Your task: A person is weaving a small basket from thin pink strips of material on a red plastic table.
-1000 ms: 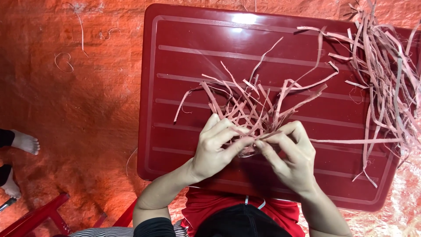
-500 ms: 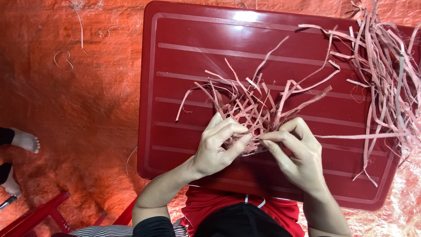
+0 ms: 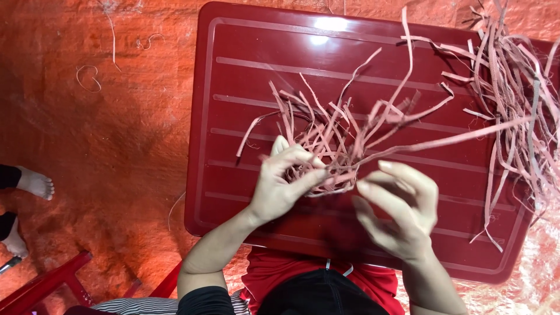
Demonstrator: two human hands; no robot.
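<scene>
Head view, looking straight down on a dark red plastic table [image 3: 245, 76] with raised ribs, set on an orange-red tarp floor [image 3: 105, 146]. Left hand [image 3: 283, 184] sits near the table's front edge, fingers curled inward and pinched on the knotted core of a bundle of pinkish flat strips [image 3: 332, 137]; the thumb presses in from below toward the fingertips. The loose ends of the bundle fan up and outward over the middle of the table. Right hand [image 3: 396, 213] is just beside the bundle, to its right, blurred; fingers loosely spread and half curled. Cannot tell whether they grip anything. One long strip [image 3: 449, 140] runs from the bundle at the left hand, passing above the right hand, out to a larger loose pile of strips [image 3: 513, 87] at the table's far right corner, some hanging over the edge. A few stray strips [image 3: 87, 79] lie on the tarp at upper left. Another person's bare foot [image 3: 36, 184] shows at the left border. Red frame of a stool or chair [image 3: 41, 286] at lower left.
</scene>
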